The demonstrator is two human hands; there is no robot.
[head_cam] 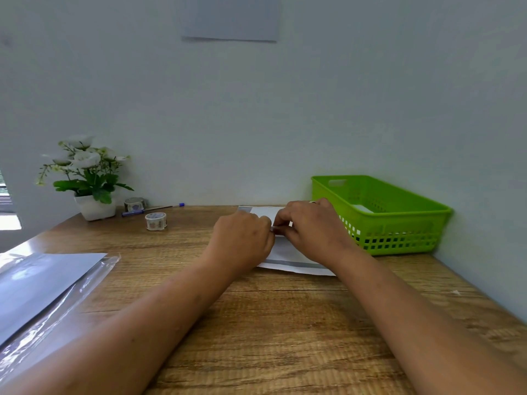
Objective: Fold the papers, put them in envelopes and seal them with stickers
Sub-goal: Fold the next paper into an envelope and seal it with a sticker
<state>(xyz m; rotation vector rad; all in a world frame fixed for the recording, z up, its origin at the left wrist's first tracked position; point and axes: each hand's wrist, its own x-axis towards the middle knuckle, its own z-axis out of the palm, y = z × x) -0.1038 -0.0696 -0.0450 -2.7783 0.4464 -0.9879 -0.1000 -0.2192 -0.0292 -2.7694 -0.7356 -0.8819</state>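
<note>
A white envelope lies flat on the wooden table, near the far edge, partly hidden under both hands. My left hand and my right hand meet above its middle, fingertips curled together. Between the fingertips they pinch something small, a sticker, too small to make out clearly. A roll of patterned stickers stands to the left of the hands, and a second roll sits behind it by the wall. A stack of white papers in clear plastic wrap lies at the left edge.
A green plastic basket stands at the far right against the wall, something white inside. A potted plant with white flowers stands at the far left. A blue pen lies near the rolls. Bare wooden table stretches in front.
</note>
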